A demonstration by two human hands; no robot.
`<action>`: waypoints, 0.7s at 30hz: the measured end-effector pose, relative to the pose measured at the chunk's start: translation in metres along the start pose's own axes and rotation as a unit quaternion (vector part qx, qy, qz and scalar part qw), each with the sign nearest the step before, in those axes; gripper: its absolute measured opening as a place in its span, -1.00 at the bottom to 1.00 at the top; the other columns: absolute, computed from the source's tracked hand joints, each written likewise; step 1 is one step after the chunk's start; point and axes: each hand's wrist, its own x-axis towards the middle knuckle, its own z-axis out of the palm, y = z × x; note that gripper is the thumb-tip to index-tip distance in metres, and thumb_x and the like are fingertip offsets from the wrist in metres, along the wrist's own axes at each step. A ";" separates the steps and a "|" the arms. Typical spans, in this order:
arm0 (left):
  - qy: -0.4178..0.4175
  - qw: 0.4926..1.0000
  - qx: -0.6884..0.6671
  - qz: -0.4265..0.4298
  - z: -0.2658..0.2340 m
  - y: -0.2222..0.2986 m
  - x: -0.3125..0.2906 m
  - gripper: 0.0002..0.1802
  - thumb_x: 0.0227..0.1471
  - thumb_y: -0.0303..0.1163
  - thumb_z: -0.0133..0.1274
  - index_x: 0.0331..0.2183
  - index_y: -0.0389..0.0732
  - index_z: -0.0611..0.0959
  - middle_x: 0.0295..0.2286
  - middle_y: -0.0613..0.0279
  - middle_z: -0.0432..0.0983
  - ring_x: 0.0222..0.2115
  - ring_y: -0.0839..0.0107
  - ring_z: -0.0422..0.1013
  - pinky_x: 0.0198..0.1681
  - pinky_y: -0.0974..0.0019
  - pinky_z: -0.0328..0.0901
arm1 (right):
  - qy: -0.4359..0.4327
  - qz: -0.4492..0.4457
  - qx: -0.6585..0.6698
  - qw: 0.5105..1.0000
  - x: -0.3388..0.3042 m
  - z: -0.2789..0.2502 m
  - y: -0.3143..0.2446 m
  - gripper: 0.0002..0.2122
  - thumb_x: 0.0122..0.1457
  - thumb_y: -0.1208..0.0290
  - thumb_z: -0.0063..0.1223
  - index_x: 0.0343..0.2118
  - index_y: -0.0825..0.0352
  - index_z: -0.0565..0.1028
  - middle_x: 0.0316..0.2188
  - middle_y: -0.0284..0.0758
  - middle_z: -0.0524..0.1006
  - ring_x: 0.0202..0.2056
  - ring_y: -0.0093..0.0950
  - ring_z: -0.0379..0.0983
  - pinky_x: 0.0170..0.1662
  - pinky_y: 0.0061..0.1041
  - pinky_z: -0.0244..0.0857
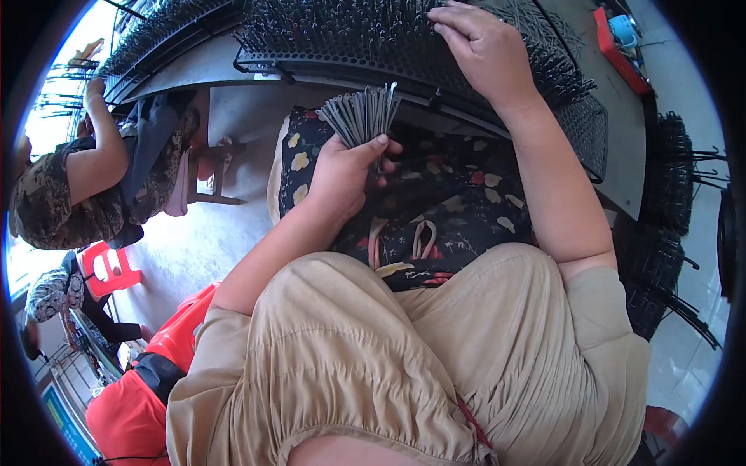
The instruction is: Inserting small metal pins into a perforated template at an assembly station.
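Note:
My left hand [342, 175] is closed round a fanned bundle of thin grey metal rods [365, 113] with small looped ends, held over my lap. Beyond it, a black perforated metal tray [342, 68] is packed with many dark thin rods [334, 31] standing on end. My right hand [486, 50] reaches over this tray. Its thumb and fingers are bent together at the tops of the standing rods. Whatever lies between those fingertips is too small to make out.
A dark flowered cloth [451, 179] covers my lap. At the left a co-worker [93, 163] sits at the same bench. A red stool [109, 268] stands behind that person. Stacks of black metal racks [664, 179] are at the right, and a red bin [618, 50] is at the far right.

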 end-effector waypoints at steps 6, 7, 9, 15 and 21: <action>-0.040 0.998 -0.020 -0.039 0.005 -0.001 -0.004 -0.90 0.12 -0.45 0.09 -0.29 -0.21 0.55 -0.48 0.28 0.50 -0.54 0.50 0.42 -0.55 0.42 0.31 | 0.003 0.058 0.046 0.997 0.015 -0.011 -0.010 -0.86 -0.02 0.53 0.17 -0.37 0.43 0.55 -0.34 -0.17 0.55 -0.22 -0.14 0.47 -0.13 -0.25 0.38; -0.039 0.998 -0.021 -0.037 0.005 -0.001 -0.007 -0.90 0.12 -0.45 0.09 -0.29 -0.21 0.55 -0.48 0.28 0.50 -0.54 0.50 0.42 -0.55 0.42 0.31 | 0.003 0.056 0.047 0.997 0.016 -0.010 -0.010 -0.86 -0.02 0.53 0.17 -0.37 0.43 0.55 -0.34 -0.17 0.55 -0.22 -0.14 0.47 -0.13 -0.25 0.38; -0.041 0.993 -0.040 -0.101 0.005 -0.001 -0.013 -0.92 0.13 -0.47 0.07 -0.29 -0.24 0.55 -0.46 0.25 0.52 -0.50 0.44 0.46 -0.47 0.36 0.39 | -0.025 0.023 0.034 0.999 0.021 -0.006 -0.008 -0.85 -0.03 0.49 0.18 -0.38 0.42 0.55 -0.34 -0.17 0.53 -0.21 -0.15 0.44 -0.11 -0.25 0.34; -0.084 0.989 -0.085 -0.090 -0.002 -0.005 -0.024 -0.88 0.15 -0.54 0.00 -0.24 -0.32 0.55 -0.39 0.14 0.56 -0.40 0.32 0.53 -0.22 0.24 0.48 | -0.084 0.021 -0.043 0.995 0.031 0.004 0.004 -0.90 -0.03 0.46 0.16 -0.46 0.36 0.55 -0.36 -0.19 0.52 -0.20 -0.19 0.40 -0.12 -0.24 0.28; -0.079 0.990 -0.070 -0.099 -0.015 -0.002 -0.037 -0.88 0.12 -0.57 0.01 -0.25 -0.34 0.58 -0.41 0.14 0.57 -0.40 0.32 0.53 -0.24 0.25 0.47 | 0.005 -0.045 -0.004 0.999 0.025 -0.015 -0.017 -0.93 -0.07 0.51 0.18 -0.54 0.37 0.51 -0.40 -0.19 0.52 -0.30 -0.21 0.43 -0.18 -0.27 0.29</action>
